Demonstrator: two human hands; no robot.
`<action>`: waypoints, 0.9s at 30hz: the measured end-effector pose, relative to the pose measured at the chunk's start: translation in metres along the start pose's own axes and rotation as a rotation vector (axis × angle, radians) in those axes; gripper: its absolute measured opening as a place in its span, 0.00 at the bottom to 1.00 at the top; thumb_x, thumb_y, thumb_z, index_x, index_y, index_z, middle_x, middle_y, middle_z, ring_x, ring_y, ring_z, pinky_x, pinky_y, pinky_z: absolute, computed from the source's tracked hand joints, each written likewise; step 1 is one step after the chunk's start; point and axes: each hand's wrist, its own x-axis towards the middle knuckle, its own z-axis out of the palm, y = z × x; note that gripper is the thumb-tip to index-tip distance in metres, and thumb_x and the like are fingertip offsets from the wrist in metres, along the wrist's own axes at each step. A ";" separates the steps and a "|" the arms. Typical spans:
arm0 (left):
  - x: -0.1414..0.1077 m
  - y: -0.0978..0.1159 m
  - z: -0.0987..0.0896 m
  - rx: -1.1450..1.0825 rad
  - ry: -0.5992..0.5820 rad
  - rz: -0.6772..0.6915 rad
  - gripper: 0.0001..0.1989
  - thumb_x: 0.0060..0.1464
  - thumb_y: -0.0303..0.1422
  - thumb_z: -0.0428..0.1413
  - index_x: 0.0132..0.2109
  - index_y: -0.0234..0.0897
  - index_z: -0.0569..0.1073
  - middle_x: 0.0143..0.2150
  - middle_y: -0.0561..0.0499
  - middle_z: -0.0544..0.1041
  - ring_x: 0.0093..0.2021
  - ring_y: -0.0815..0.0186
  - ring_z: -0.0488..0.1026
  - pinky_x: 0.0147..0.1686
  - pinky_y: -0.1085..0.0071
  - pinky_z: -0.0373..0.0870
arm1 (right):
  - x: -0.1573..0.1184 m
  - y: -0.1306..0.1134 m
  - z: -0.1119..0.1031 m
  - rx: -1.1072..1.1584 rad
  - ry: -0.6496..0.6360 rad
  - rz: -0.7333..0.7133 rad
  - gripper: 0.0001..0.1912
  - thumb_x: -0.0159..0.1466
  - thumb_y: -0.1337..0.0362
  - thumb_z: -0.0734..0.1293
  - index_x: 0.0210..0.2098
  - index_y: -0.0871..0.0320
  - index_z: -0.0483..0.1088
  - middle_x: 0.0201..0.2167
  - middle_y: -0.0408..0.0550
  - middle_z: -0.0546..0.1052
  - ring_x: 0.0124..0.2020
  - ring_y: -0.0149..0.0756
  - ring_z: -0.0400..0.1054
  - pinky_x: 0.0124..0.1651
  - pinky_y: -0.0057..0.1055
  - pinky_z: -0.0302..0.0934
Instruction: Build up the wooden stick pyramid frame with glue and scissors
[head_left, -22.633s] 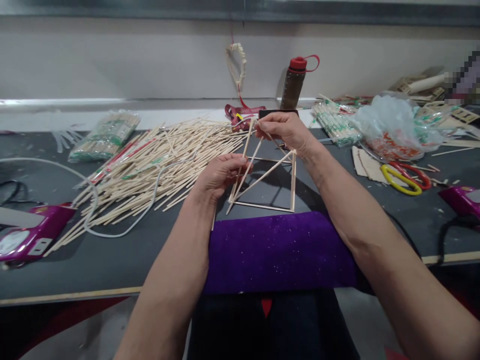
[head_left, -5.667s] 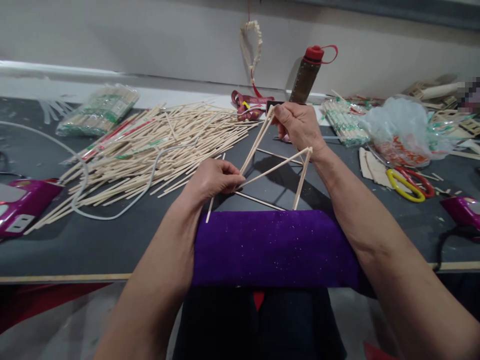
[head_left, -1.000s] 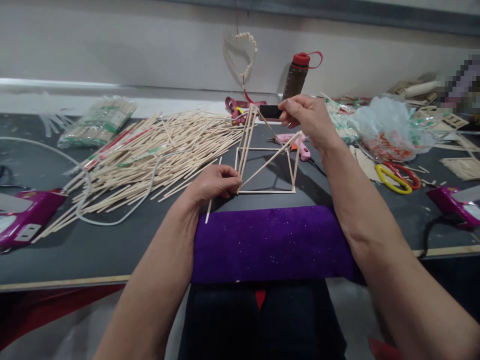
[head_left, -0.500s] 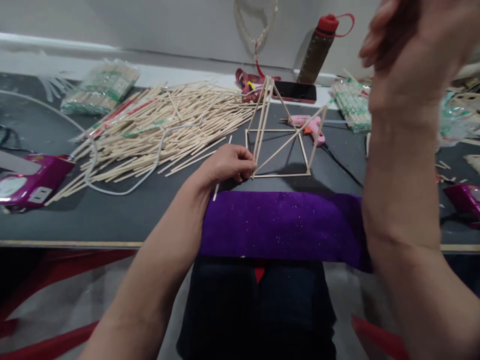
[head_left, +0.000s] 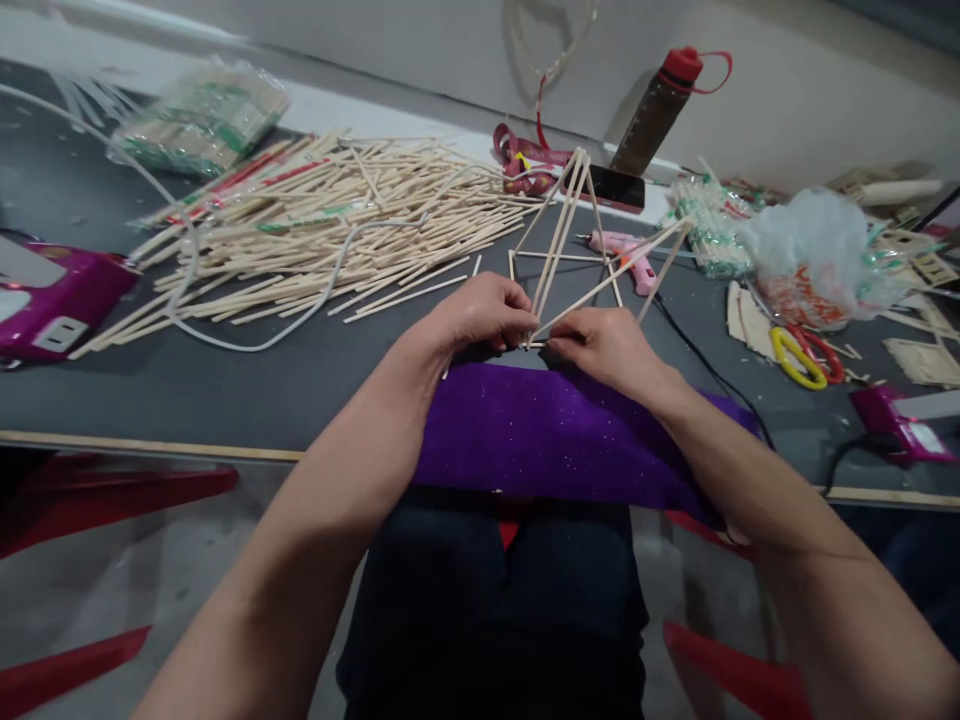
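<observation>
A frame of thin wooden sticks [head_left: 564,240] stands on the dark table, with several sticks meeting at a peak and others forming a base. At the frame's near left corner, my left hand [head_left: 487,312] pinches the lower ends of the sticks. My right hand [head_left: 604,345] is just to the right, its fingers closed at the near base stick and the low end of a slanting stick. A purple cloth [head_left: 555,435] lies under my wrists at the table edge. Behind the frame is a pink glue gun [head_left: 626,255].
Loose sticks [head_left: 315,240] are heaped at the left beside a white cable. A phone [head_left: 615,188] and a bottle [head_left: 652,120] stand behind. Yellow scissors [head_left: 796,358], a plastic bag [head_left: 802,260] and purple devices [head_left: 904,425] are at the right; another is far left.
My right hand has come down from the upper right to the frame's near base. My left hand still holds the corner. The view has shifted and tilted, showing more of the right side.
</observation>
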 end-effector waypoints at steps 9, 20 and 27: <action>-0.003 0.005 0.001 0.033 -0.007 0.019 0.05 0.50 0.23 0.59 0.28 0.33 0.75 0.22 0.51 0.74 0.21 0.71 0.70 0.23 0.73 0.67 | -0.002 -0.010 0.020 -0.210 0.013 0.057 0.14 0.69 0.57 0.67 0.45 0.59 0.80 0.40 0.52 0.83 0.39 0.41 0.77 0.37 0.32 0.60; -0.003 0.004 0.003 0.005 0.003 0.028 0.05 0.51 0.23 0.59 0.28 0.33 0.74 0.20 0.52 0.73 0.19 0.71 0.69 0.22 0.74 0.66 | -0.001 -0.010 0.024 -0.315 0.040 0.074 0.12 0.68 0.56 0.68 0.39 0.59 0.78 0.34 0.50 0.82 0.35 0.39 0.76 0.34 0.32 0.54; 0.000 0.002 0.004 0.021 0.001 0.040 0.05 0.51 0.24 0.59 0.28 0.33 0.74 0.20 0.50 0.74 0.20 0.69 0.71 0.23 0.73 0.68 | -0.001 -0.002 0.024 -0.191 0.051 0.046 0.12 0.68 0.57 0.68 0.36 0.59 0.77 0.32 0.49 0.80 0.33 0.36 0.73 0.34 0.31 0.55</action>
